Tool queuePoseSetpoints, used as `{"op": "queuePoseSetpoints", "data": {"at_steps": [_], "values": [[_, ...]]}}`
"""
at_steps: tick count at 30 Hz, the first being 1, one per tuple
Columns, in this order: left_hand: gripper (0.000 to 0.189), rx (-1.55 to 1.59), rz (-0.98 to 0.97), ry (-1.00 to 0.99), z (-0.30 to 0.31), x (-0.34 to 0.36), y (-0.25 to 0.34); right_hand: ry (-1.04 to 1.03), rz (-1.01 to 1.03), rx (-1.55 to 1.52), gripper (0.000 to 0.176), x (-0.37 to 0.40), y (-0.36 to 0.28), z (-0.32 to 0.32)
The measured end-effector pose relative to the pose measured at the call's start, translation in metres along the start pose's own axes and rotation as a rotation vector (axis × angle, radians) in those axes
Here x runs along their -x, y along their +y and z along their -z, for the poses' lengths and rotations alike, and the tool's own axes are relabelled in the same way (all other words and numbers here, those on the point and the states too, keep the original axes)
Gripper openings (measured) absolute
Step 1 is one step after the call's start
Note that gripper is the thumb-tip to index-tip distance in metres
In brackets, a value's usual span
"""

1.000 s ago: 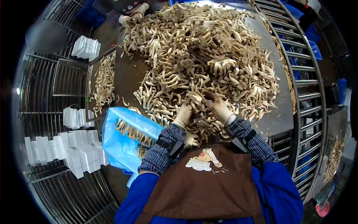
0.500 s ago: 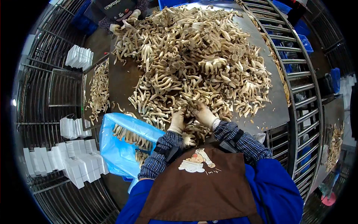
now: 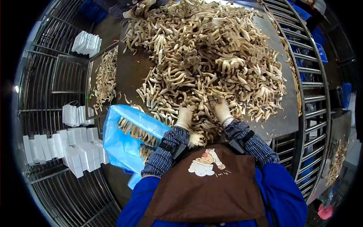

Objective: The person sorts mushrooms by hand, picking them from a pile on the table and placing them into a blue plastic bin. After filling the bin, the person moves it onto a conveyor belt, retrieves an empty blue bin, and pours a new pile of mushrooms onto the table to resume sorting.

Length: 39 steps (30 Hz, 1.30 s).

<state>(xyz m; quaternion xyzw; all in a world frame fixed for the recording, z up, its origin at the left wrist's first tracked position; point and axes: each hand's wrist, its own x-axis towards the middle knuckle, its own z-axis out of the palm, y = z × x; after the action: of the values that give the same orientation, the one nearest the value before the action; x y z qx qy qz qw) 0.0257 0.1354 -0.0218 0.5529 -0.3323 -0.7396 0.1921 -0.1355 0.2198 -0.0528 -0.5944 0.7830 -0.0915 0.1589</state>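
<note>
A large heap of pale brown mushrooms [image 3: 211, 49] covers much of the metal table [image 3: 130, 75]. At the heap's near edge, my left hand [image 3: 185, 115], in a whitish glove, has its fingertips in among the mushrooms. My right hand [image 3: 221, 109], gloved too, rests to the right of it, its darkened fingers bent over mushrooms. Whether either hand grips one cannot be made out. Left of my left forearm, a blue plastic bag [image 3: 117, 147] lies open with rows of mushrooms [image 3: 138, 132] in it.
White stacked trays [image 3: 81, 151] stand at the left, near more mushrooms [image 3: 107, 75] on a side tray. A metal roller conveyor [image 3: 314, 99] runs along the right. Across the table a co-worker's gloved hand [image 3: 141, 7] touches the heap.
The view has shifted, so the table sits higher and further right. My hands have moved apart, with my right hand further to the right.
</note>
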Motion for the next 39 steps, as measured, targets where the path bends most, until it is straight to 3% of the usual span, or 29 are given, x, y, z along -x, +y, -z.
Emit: {"op": "queuePoseSetpoints", "data": {"at_steps": [1, 2, 4, 6, 7, 8, 9, 10, 12, 14, 15, 16, 18, 19, 20, 22, 24, 25, 26, 28, 29, 30, 31, 32, 33, 34, 36, 38, 39], "values": [[0.025, -0.694, -0.463, -0.040, 0.027, -0.023, -0.021, -0.147, -0.051, -0.036, 0.037, -0.005, 0.000, 0.003], [0.027, -1.391, -0.922, -0.084, 0.037, -0.020, -0.014, -0.155, -0.047, -0.035, 0.037, -0.007, 0.000, 0.001], [0.035, -1.307, -0.803, -0.114, 0.025, -0.012, -0.009, -0.152, -0.051, -0.110, 0.036, -0.014, 0.002, -0.004], [0.034, 0.172, 0.111, 0.135, 0.016, -0.016, 0.000, -0.288, -0.246, -0.851, 0.034, -0.020, 0.016, -0.032], [0.031, -0.309, -0.158, -0.013, 0.031, -0.029, -0.016, -0.256, 0.116, -0.551, 0.038, -0.021, 0.017, -0.033], [0.029, -0.755, -0.483, -0.028, 0.047, -0.042, -0.032, -0.240, 0.098, -0.519, 0.044, -0.021, 0.004, -0.006], [0.028, -0.338, -0.275, 0.071, 0.037, -0.033, -0.014, -0.224, 0.080, -0.487, 0.052, -0.021, -0.011, 0.022], [0.028, 0.081, -0.068, 0.165, 0.032, -0.029, -0.003, -0.223, -0.319, -0.717, 0.061, -0.021, -0.041, 0.080], [0.043, -0.131, -0.070, 0.111, 0.048, -0.042, -0.006, 0.036, -0.302, -0.152, 0.059, -0.042, -0.001, 0.018], [0.046, -0.157, -0.116, 0.132, 0.054, -0.050, -0.006, -0.371, -0.336, 0.099, 0.063, -0.064, 0.015, 0.035], [0.048, -0.186, -0.182, 0.155, 0.053, -0.049, -0.003, -0.193, -0.265, 0.224, 0.056, -0.056, 0.031, 0.008], [0.050, -0.215, -0.248, 0.180, 0.052, -0.048, 0.000, -0.119, -0.209, 0.210, 0.048, -0.055, 0.037, 0.010], [0.056, -0.396, -0.345, 0.143, 0.049, -0.039, 0.013, 0.048, -0.301, -0.045, 0.043, -0.051, 0.060, -0.004], [0.056, -0.390, -0.344, 0.147, 0.049, -0.038, 0.016, 0.017, -0.476, -0.411, 0.040, -0.047, 0.053, 0.019], [0.064, -0.345, -0.317, 0.115, 0.048, -0.038, 0.018, 0.118, -0.462, -0.444, 0.046, -0.038, 0.070, 0.001], [0.072, -0.301, -0.290, 0.078, 0.042, -0.033, 0.019, 0.151, -0.164, 0.158, 0.048, -0.019, 0.099, -0.027], [0.085, -0.590, -0.385, 0.055, 0.023, -0.022, 0.025, 0.258, -0.311, -0.328, 0.049, -0.002, 0.069, 0.014], [0.093, -0.655, -0.290, 0.000, -0.011, 0.028, 0.064, 0.288, -0.365, -0.611, 0.049, 0.005, 0.046, 0.036], [0.086, -1.030, -0.536, 0.139, -0.009, 0.004, 0.026, 0.270, -0.352, -0.797, 0.050, 0.012, 0.026, 0.051], [0.070, -0.533, -0.384, -0.268, -0.023, 0.013, 0.011, 0.037, -0.099, -0.995, 0.050, 0.016, 0.007, 0.046], [0.053, -0.819, -0.514, -0.348, -0.019, 0.015, 0.005, 0.091, 0.081, -0.877, 0.047, 0.022, -0.007, 0.048], [0.049, -0.627, -0.519, -0.270, -0.017, 0.016, -0.009, 0.140, 0.263, -0.759, 0.044, 0.027, -0.018, 0.053], [0.045, -0.433, -0.540, -0.198, -0.014, 0.017, -0.023, 0.068, 0.293, -0.722, 0.046, 0.024, -0.016, 0.066], [0.042, -0.123, -0.409, -0.097, -0.012, 0.029, -0.019, -0.078, 0.249, -0.695, 0.052, 0.017, 0.003, 0.061], [0.034, -0.119, -0.270, -0.017, 0.004, 0.043, -0.013, 0.069, 0.146, -0.604, 0.054, 0.007, 0.021, 0.046], [0.028, -0.388, -0.354, 0.021, 0.022, 0.058, -0.015, 0.215, 0.043, -0.514, 0.055, -0.002, 0.038, 0.028], [0.029, -0.601, -0.232, -0.021, 0.044, 0.117, -0.005, -0.024, -0.087, 0.137, 0.053, -0.009, 0.068, 0.008], [0.030, -0.859, -0.135, -0.073, 0.069, 0.164, -0.012, -0.082, -0.028, 0.153, 0.057, -0.017, 0.085, -0.007], [0.033, -0.786, -0.190, -0.092, 0.095, 0.169, -0.056, -0.312, -0.087, 0.001, 0.054, -0.033, 0.084, 0.005]]}}
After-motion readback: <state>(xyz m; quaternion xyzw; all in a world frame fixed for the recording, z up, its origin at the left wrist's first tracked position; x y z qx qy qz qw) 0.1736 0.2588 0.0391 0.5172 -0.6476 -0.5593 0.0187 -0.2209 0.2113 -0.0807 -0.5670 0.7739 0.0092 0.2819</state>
